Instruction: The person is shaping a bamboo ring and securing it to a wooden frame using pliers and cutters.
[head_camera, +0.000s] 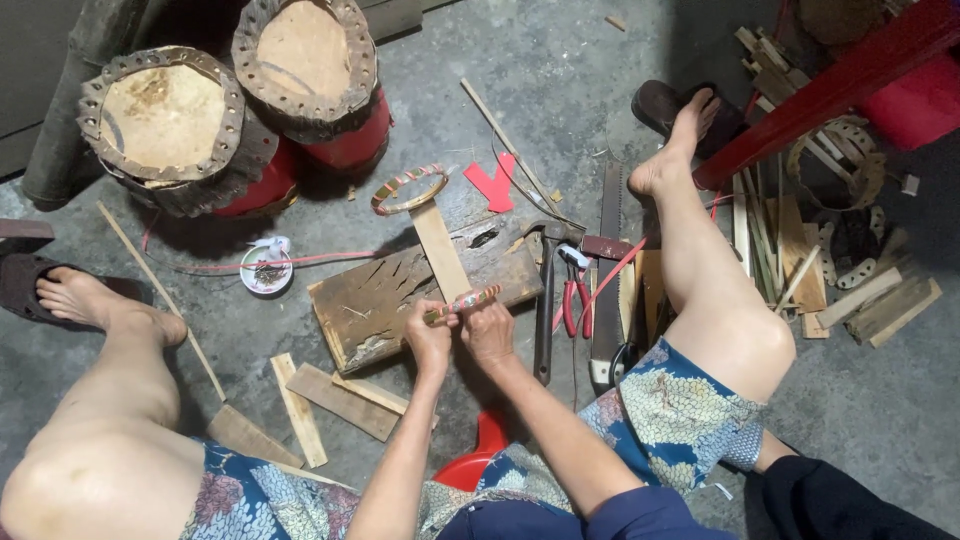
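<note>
My left hand (428, 335) and my right hand (487, 328) both grip a thin strip wrapped in red and green bands (470, 300), held just above a worn wooden block (375, 300) on the floor. A flat pale wooden slat (440, 248) lies on the block and ends in a ring wound with the same coloured bands (410, 190). Both hands are closed around the strip, left hand at its near end, right hand beside it.
Two drums with hide tops and red bodies (165, 125) (310, 60) stand at the back left. Red-handled pliers (575, 300), a hammer (545, 300) and a saw (608, 260) lie right of the block. Wood offcuts (335, 400), a small white dish (266, 270), a red stool (470, 465).
</note>
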